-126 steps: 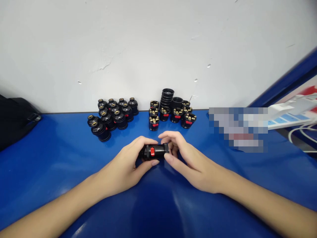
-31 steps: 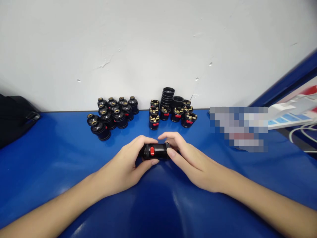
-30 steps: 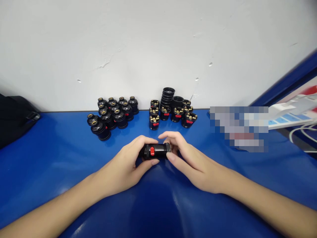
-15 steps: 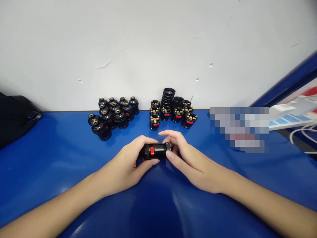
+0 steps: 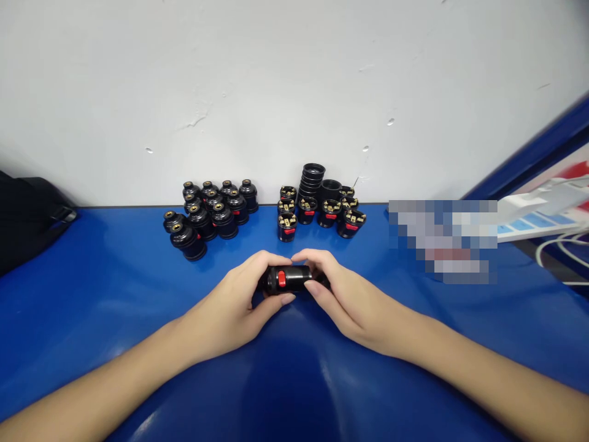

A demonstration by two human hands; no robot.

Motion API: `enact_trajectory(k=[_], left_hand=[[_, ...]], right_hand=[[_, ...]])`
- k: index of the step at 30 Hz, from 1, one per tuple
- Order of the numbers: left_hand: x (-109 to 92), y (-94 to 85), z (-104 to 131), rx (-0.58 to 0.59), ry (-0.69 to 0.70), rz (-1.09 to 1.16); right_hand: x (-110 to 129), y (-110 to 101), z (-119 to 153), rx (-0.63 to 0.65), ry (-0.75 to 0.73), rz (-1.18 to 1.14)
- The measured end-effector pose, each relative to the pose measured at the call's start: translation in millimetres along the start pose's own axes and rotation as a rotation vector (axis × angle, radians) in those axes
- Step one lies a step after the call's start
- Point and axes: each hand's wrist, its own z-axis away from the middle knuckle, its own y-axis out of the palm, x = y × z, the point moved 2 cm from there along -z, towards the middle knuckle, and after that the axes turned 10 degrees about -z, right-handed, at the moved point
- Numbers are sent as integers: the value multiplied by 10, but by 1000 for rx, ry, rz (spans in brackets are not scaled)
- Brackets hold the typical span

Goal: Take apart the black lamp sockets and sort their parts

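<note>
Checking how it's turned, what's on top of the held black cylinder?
A red piece shows on the black cylinder; left hand and right hand mostly cover its ends.

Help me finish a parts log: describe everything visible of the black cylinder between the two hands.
The black cylinder is glossy, seemingly plastic, with a red tab on the side facing the camera and a raised band near its left end. It lies on its side, running left to right, above the blue table; whether it rests there is unclear. The left hand wraps its left end, the right hand its right, hiding both ends.
</note>
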Motion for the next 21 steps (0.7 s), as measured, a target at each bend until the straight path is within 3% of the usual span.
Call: enact_trajectory(k=[6,10,15,21], left_hand=[[21,-2,7,-35,-30,-40],[33,-5,6,-76,-37,-68],[33,-13,-8,-83,-39,-75],[31,-14,-6,-83,-54,-85]], right_hand=[[-61,34,19,-160,-59,9],[-74,-43,2,-297,38,-61],[-60,-99,-20,-288,115,-166],[-61,-95,-19,-254,11,-40]])
